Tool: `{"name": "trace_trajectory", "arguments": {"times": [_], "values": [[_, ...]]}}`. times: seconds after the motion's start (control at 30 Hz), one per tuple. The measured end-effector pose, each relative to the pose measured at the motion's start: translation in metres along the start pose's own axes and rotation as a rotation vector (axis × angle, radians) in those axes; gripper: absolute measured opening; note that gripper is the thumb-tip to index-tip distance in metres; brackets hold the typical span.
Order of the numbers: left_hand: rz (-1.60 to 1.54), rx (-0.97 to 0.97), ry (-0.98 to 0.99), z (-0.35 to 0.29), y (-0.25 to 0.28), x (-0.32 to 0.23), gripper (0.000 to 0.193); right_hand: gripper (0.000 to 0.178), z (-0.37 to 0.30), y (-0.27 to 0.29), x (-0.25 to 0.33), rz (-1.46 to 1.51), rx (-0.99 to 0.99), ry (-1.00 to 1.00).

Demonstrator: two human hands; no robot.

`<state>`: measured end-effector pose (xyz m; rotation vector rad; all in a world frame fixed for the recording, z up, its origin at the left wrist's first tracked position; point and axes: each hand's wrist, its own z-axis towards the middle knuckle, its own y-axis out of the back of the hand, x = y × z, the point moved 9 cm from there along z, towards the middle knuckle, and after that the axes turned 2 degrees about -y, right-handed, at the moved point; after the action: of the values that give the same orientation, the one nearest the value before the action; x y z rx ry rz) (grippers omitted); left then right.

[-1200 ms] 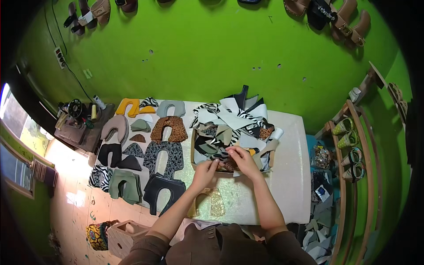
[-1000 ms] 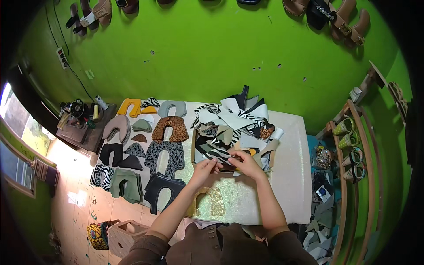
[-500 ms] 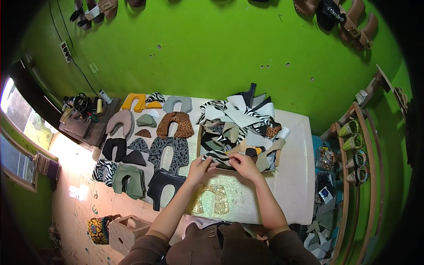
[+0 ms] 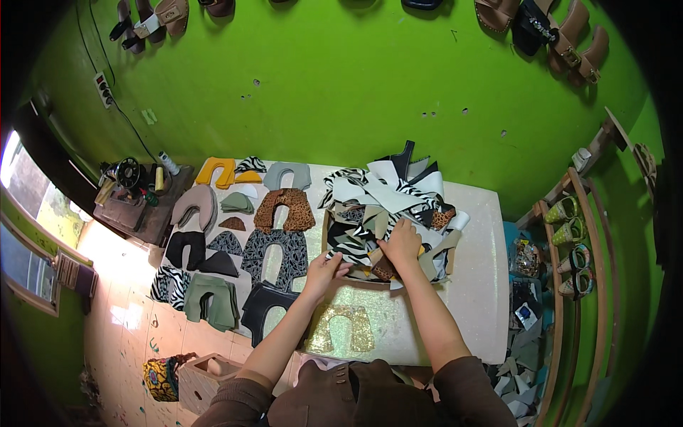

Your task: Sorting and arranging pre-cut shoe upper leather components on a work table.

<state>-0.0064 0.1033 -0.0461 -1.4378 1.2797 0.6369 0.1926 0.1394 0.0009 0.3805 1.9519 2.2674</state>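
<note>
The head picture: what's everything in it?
table: one, whitish, centre
box: one, brown, table's right half
scraps: many, mixed colours, filling box
cut stacks: several, mixed colours, table's left
glittery arch: one, gold, table's near edge
wall: one, green, behind
sandals: several, mostly brown, top
handwheel: one, black, far left
rack: one, brown, right
shoes: four, green or patterned, on rack
bundle: one, yellow patterned, lower left
left hand: one, bare, at box's left
right hand: one, bare, over scraps

Black-and-white zebra stripes mark a scrap [image 4: 349, 249] at centre, brown leopard-print U-shaped cutouts [image 4: 285, 198] at nine o'clock, a glittery gold U-shaped cutout [image 4: 361, 331] at six, a lime-green wall [image 4: 341, 78] at twelve.
</note>
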Motion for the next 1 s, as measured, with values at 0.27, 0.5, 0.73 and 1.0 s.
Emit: {"name": "trace_trajectory", "arguments": {"times": [0.27,0.5,0.73,1.0], "values": [[-0.033,-0.025,-0.008,0.000,0.005,-0.006,0.022,0.029,0.002,0.006,-0.011,0.017,-0.026,-0.116],[-0.040,-0.034,0.000,-0.004,0.008,0.000,0.022,0.020,-0.013,0.045,-0.050,0.356,-0.207,-0.199],[-0.019,-0.012,0.006,-0.003,-0.005,-0.003,0.021,0.024,-0.021,0.039,-0.071,0.669,-0.253,-0.166],[-0.063,-0.004,-0.001,-0.003,-0.018,-0.006,0.020,0.018,-0.017,0.056,-0.104,1.128,-0.396,-0.226]]}}
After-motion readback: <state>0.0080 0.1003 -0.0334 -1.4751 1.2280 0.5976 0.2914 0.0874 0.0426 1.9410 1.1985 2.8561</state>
